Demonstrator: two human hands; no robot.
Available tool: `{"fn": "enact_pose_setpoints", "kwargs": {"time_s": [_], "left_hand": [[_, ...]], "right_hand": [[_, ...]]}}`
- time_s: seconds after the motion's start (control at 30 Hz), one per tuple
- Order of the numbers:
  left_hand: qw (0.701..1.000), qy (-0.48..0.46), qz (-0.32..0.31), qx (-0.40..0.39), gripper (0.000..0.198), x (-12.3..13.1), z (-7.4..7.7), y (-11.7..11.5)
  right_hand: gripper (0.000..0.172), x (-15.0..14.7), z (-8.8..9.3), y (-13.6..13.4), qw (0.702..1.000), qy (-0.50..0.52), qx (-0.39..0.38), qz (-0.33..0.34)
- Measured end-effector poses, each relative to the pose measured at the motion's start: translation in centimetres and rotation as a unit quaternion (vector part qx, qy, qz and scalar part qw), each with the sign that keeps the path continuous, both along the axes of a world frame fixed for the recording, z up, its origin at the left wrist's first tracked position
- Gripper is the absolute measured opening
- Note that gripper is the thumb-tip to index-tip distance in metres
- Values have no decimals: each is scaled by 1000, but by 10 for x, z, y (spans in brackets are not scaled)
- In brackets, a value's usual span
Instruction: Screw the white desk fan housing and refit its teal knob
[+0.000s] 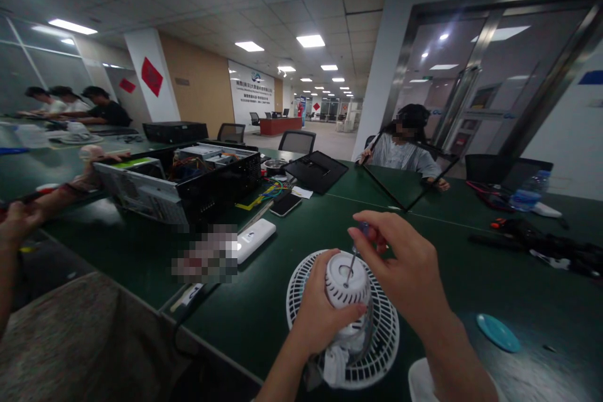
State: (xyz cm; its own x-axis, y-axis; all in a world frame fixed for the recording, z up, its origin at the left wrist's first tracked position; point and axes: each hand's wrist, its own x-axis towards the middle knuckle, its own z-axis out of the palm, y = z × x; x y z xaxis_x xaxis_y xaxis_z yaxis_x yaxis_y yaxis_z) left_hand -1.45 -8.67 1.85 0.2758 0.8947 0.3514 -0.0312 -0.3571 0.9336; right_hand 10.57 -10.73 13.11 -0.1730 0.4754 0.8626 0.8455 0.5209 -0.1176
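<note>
A small white fan [348,298] lies grille-down on the green table, its motor housing facing up. My left hand [318,311] wraps around the side of that housing, thumb across the near side. Above it, my right hand [396,251] pinches the handle of a screwdriver [352,260]. The metal shaft slants down, and its tip meets the top of the housing at a small round spot. Under the housing spreads the round slotted grille [389,339]. Whether a screw sits at the tip is too small to tell.
An opened black computer case [217,182] stands at left, a person's arm beside it. A white power bank [254,242], a phone [285,204] and wires lie ahead. A turquoise disc [498,333] lies at right. Across the table [443,264] another person holds a black frame [384,185].
</note>
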Motion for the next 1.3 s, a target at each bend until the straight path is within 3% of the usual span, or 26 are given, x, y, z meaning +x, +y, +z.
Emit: {"fn": "enact_pose_setpoints", "kwargs": {"time_s": [0.1, 0.27, 0.4, 0.53, 0.73, 0.87, 1.07, 1.17, 1.3], "left_hand": [[1000, 0, 0, 2, 69, 0, 1, 0], [1000, 1, 1, -3, 70, 0, 0, 0], [1000, 2, 3, 1, 71, 1, -1, 1], [1000, 3, 4, 6, 70, 1, -2, 1], [1000, 8, 5, -2, 69, -1, 1, 0], [1000, 6, 3, -5, 70, -1, 0, -1], [1000, -6, 0, -6, 73, 0, -5, 1], [1000, -5, -1, -6, 73, 0, -5, 1], [1000, 1, 1, -6, 72, -1, -4, 1]], "right_hand": [[15, 2, -1, 2, 998, 27, -62, -5], [23, 8, 1, -3, 981, 87, -159, 67], [11, 4, 1, -4, 991, 64, -108, 38], [12, 0, 0, -1, 999, 21, -31, -22], [25, 1, -2, 0, 994, 48, -94, 14], [19, 1, 0, -2, 991, 68, -104, 42], [31, 12, 3, -6, 971, 97, -200, 90], [29, 14, 2, -5, 973, 92, -197, 82], [24, 10, -1, 0, 989, 64, -129, 27]]}}
